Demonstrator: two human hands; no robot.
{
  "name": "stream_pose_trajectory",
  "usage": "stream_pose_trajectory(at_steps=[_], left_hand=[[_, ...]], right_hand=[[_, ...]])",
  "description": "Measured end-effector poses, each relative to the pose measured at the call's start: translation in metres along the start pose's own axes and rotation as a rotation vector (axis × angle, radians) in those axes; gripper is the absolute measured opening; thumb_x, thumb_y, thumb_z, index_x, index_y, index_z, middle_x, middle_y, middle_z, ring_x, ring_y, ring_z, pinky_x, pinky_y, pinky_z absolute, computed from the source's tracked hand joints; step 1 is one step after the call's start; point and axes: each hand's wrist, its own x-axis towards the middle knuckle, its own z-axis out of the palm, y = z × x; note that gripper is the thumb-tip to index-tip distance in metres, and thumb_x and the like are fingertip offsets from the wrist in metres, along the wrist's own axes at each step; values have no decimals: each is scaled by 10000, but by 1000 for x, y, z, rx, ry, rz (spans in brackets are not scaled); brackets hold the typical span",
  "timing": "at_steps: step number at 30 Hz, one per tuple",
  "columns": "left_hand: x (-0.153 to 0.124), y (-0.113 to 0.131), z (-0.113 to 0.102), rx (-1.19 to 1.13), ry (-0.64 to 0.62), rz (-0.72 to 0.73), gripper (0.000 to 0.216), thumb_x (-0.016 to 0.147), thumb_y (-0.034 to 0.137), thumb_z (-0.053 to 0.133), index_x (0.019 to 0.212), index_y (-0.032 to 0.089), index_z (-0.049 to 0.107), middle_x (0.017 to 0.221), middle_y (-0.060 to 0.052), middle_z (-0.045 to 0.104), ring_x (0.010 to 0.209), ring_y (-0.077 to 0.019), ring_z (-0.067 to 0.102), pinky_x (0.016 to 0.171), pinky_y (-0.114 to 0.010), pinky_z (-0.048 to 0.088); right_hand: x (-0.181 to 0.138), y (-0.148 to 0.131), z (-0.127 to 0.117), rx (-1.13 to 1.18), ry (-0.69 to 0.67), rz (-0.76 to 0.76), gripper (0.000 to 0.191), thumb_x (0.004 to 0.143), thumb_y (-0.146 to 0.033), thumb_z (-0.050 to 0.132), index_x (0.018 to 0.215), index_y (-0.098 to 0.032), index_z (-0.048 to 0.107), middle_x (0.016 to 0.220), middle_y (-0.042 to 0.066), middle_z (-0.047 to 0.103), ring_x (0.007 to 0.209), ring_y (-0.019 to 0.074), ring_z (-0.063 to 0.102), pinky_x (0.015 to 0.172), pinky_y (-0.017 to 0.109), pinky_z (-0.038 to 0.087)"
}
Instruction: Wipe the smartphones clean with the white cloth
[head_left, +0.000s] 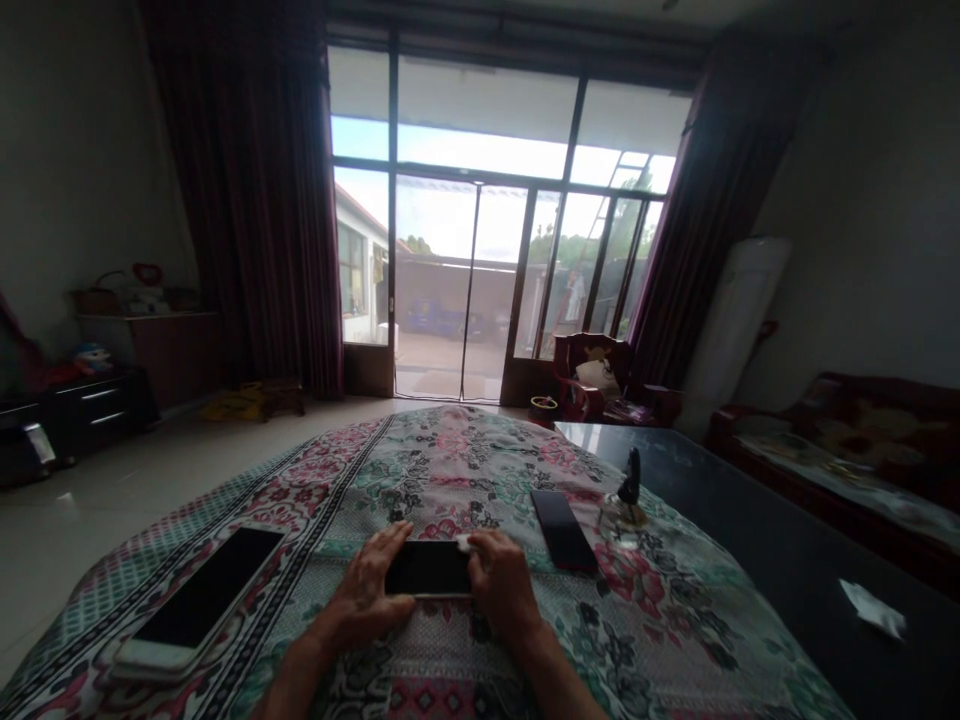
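1. The cloth-covered table (439,645) stretches ahead.
2. Left hand (371,585), thumb and fingers spread across its edges, holds the left end of a phone (427,568).
3. Right hand (501,575) touches the right end; neither hand is nearer.
4. The phone lies between them, long axis left to right.
5. The right hand pinches a white scrap (463,543).

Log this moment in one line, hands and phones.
left hand: holding middle phone at left end | right hand: pinching white wad at phone's right end | left phone: dark screen | right phone: on floral cloth
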Motion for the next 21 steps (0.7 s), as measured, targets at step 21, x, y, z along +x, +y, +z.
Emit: stream_pose_trajectory(at_steps=[21], left_hand=[[6,54,-17,211,-76,70,647,628,405,732,1229,194,615,1198,-108,668,1105,-317,576,1024,-447,368]], right_hand=[[8,14,7,204,228,86,251,761,-165,487,868,-164,714,868,79,722,831,222,674,789,317,505]])
